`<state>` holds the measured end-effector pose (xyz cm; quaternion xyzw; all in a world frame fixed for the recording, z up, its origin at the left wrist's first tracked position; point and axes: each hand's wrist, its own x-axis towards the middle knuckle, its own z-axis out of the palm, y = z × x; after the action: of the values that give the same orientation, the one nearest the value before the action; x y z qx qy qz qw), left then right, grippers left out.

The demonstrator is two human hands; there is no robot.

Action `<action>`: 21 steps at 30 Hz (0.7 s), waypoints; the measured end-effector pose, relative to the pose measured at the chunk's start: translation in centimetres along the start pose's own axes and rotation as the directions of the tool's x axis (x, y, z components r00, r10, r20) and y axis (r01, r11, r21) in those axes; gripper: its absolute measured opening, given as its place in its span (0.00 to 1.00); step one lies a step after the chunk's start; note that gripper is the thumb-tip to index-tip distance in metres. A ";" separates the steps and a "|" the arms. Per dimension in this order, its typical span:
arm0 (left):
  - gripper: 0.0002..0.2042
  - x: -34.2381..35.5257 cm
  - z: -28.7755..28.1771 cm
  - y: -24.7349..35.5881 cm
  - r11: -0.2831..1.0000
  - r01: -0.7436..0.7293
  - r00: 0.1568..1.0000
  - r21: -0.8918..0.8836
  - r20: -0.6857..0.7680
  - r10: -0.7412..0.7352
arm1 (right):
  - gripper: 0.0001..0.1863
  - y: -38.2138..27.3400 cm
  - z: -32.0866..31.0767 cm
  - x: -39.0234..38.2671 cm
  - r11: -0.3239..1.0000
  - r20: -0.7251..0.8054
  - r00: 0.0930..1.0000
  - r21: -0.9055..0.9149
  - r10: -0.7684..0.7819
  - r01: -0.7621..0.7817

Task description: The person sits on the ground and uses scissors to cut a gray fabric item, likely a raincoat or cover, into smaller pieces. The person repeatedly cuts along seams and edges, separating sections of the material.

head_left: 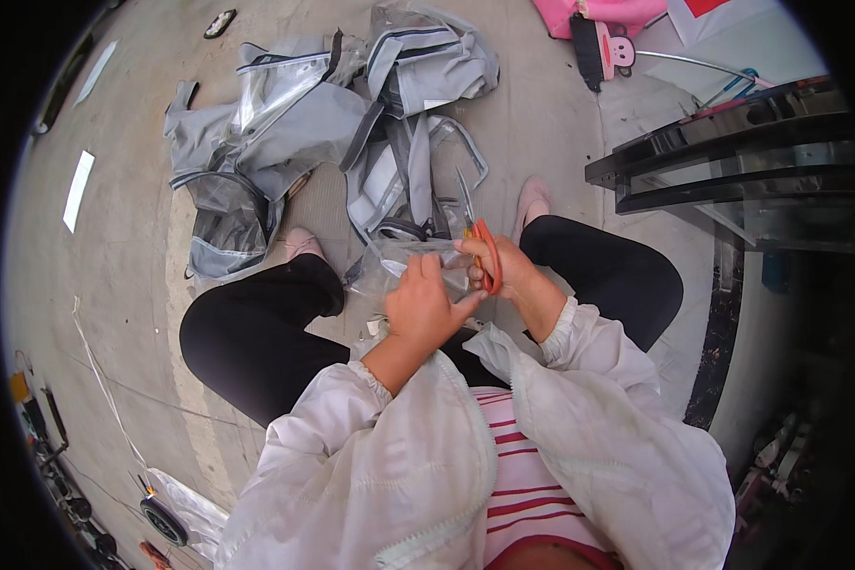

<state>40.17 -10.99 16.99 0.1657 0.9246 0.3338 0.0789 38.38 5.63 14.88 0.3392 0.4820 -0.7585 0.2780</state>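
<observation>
In my right hand [515,271] is a pair of scissors [488,249] with orange handles, its blades pointing up and away from me. My left hand [422,302] is closed on a clear plastic bag [378,264], its fingertips close to those of my right hand. This plastic lies between my knees, and my fingers cover part of it. Just beyond my hands lies a grey-trimmed clear bag [375,195] with dark zip edging. Whether it is joined to the piece I hold, I cannot tell.
Several more grey and clear plastic bags [299,123] are heaped on the concrete floor [133,247] ahead and to the left. A black-framed glass structure [731,142] stands at my right. Beyond it are a pink bag [617,11] and a pouch [603,49]. A small wheel [163,522] lies lower left.
</observation>
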 end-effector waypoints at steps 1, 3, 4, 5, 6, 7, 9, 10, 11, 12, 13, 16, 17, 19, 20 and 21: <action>0.28 -0.4 0.6 -0.3 0.999 -0.034 0.999 0.023 -0.023 0.035 | 0.13 0.5 -0.5 0.2 0.999 0.006 1.000 -0.041 0.004 -0.004; 0.27 -0.8 1.4 -0.6 0.996 -0.067 0.996 0.058 -0.050 0.070 | 0.14 0.6 -0.8 0.1 0.992 0.018 0.999 -0.124 0.030 -0.027; 0.26 -0.9 1.6 -1.0 0.988 -0.125 0.989 0.095 -0.069 0.132 | 0.14 0.8 -0.8 0.0 0.988 0.016 1.000 -0.152 0.020 -0.017; 0.24 -0.8 1.5 -1.3 0.974 -0.184 0.977 0.133 -0.087 0.196 | 0.15 0.9 -0.9 0.0 0.984 0.014 1.000 -0.180 0.007 -0.004; 0.22 -0.7 1.4 -1.5 0.955 -0.240 0.960 0.172 -0.104 0.260 | 0.15 1.0 -1.1 0.0 0.978 0.013 1.000 -0.208 -0.006 0.009; 0.19 -0.4 1.7 -1.9 0.945 -0.277 0.946 0.175 -0.120 0.300 | 0.15 1.2 -1.4 0.1 0.978 0.026 1.000 -0.209 0.000 0.005; 0.14 -0.4 2.8 -2.8 0.919 -0.346 0.915 0.188 -0.148 0.375 | 0.15 1.6 -1.6 0.1 0.978 0.057 0.998 -0.207 0.019 -0.007; 0.12 -0.7 3.4 -3.0 0.920 -0.344 0.923 0.190 -0.112 0.368 | 0.17 1.7 -1.8 0.0 0.953 0.045 0.999 -0.302 0.022 -0.007; 0.10 -1.2 3.8 -3.1 0.921 -0.341 0.930 0.189 -0.074 0.359 | 0.20 1.5 -1.7 -0.4 0.919 0.031 0.999 -0.394 0.027 -0.012; 0.07 -1.7 4.2 -3.2 0.922 -0.339 0.936 0.187 -0.036 0.351 | 0.23 1.3 -1.6 -0.8 0.876 0.016 0.999 -0.481 0.031 -0.019; 0.06 -2.2 4.7 -3.2 0.919 -0.338 0.938 0.201 -0.008 0.347 | 0.27 0.4 -1.8 -1.3 0.763 0.013 1.000 -0.646 0.027 -0.012; 0.03 -3.8 4.9 -3.1 0.911 -0.341 0.940 0.231 0.073 0.333 | 0.47 -3.2 -1.7 -4.6 0.355 -0.021 0.994 -0.933 0.106 -0.058; 0.04 -4.2 5.0 -3.1 0.908 -0.348 0.938 0.233 0.087 0.337 | 0.49 -4.0 -2.1 -5.7 0.338 -0.029 0.989 -0.938 0.144 -0.077; 0.03 -4.8 4.9 -2.9 0.909 -0.354 0.935 0.221 0.110 0.338 | 0.53 -5.5 -2.6 -7.6 0.249 -0.095 0.954 -0.954 0.285 -0.169; 0.03 -4.8 4.6 -2.7 0.914 -0.348 0.937 0.209 0.110 0.332 | 0.54 -6.4 -2.6 -8.4 0.162 -0.152 0.914 -0.960 0.377 -0.226; 0.03 -4.6 4.5 -2.6 0.918 -0.349 0.936 0.191 0.110 0.333 | 0.61 -7.0 -3.1 -9.0 0.158 -0.181 0.863 -0.946 0.472 -0.285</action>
<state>44.98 -11.85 12.00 0.3441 0.9077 0.2375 0.0368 39.42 11.98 24.74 0.1514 0.7126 -0.2427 0.6406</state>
